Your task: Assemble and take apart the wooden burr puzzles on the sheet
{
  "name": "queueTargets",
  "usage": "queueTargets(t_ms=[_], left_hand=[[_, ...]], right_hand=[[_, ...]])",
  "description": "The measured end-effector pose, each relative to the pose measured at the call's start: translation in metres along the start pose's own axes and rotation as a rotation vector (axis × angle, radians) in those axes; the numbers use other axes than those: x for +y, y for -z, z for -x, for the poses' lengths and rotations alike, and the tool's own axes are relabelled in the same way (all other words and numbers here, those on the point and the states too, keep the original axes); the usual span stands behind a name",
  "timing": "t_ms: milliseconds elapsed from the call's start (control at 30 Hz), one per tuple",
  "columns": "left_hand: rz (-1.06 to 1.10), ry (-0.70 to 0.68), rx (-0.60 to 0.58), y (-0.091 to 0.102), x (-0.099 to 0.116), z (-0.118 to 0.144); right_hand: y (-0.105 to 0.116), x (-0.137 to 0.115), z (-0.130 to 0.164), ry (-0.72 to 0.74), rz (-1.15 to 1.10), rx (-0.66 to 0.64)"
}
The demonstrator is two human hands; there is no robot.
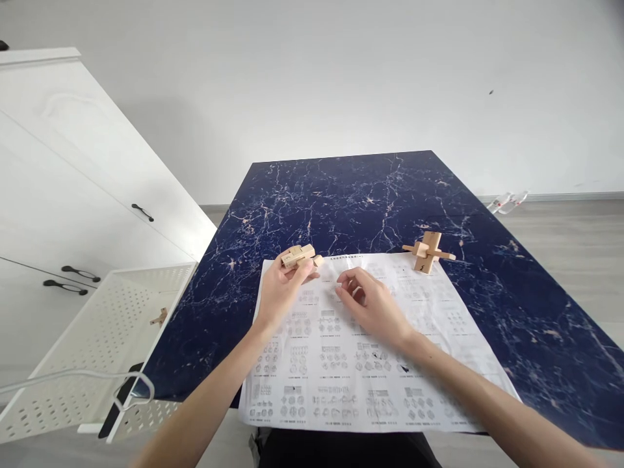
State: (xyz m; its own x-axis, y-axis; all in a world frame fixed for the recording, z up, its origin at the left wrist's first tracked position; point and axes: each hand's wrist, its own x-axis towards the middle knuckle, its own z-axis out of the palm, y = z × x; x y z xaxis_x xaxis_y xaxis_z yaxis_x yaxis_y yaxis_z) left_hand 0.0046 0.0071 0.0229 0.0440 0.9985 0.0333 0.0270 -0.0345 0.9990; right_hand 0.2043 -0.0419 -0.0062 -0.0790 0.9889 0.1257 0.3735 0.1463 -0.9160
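My left hand (287,276) is closed around an interlocking wooden puzzle (298,255) made of pale notched sticks, at the sheet's upper left edge. The thumb presses on its near side, and a short stick end pokes out to the right. Part of the puzzle is hidden by the fingers. My right hand (373,302) hovers over the middle of the sheet, apart from the puzzle. Its fingers are loosely curled with a small gap to the thumb, and nothing shows between them. Beneath both hands lies a white paper sheet (336,377) printed with rows of small puzzle diagrams.
On the sheet's far right corner stands another wooden puzzle (426,252) with crossed sticks. The dark blue marbled table (336,201) has its far edge near a white wall. To the left are a white perforated basket (92,318), a cable (78,373) and a white cabinet (97,175).
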Motion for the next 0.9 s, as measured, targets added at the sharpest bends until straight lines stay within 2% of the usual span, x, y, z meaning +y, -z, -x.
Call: queueTargets(t_ms=[167,233,333,433,500,700,900], left_hand=[[-0.047,0.023,0.122,0.005,-0.004,-0.005],[0.001,0.085,0.069,0.004,-0.008,-0.006],[0.077,0.145,-0.079,0.001,-0.010,-0.004],[0.102,0.165,-0.222,-0.002,-0.006,0.000],[0.076,0.143,-0.260,-0.002,-0.003,0.001],[-0.089,0.058,-0.197,0.001,0.002,0.001],[-0.064,0.031,-0.158,0.000,0.000,0.003]], right_hand=[[-0.004,0.005,0.000,0.083,0.080,0.018],[-0.004,0.005,0.000,0.092,0.083,0.020],[-0.005,0.004,0.001,0.091,0.064,0.027],[-0.005,0.005,0.001,0.089,0.066,0.044],[-0.005,0.007,0.001,0.098,0.121,0.042],[-0.007,0.006,0.001,0.157,0.334,0.002],[-0.002,0.002,0.001,0.127,0.233,0.080]])
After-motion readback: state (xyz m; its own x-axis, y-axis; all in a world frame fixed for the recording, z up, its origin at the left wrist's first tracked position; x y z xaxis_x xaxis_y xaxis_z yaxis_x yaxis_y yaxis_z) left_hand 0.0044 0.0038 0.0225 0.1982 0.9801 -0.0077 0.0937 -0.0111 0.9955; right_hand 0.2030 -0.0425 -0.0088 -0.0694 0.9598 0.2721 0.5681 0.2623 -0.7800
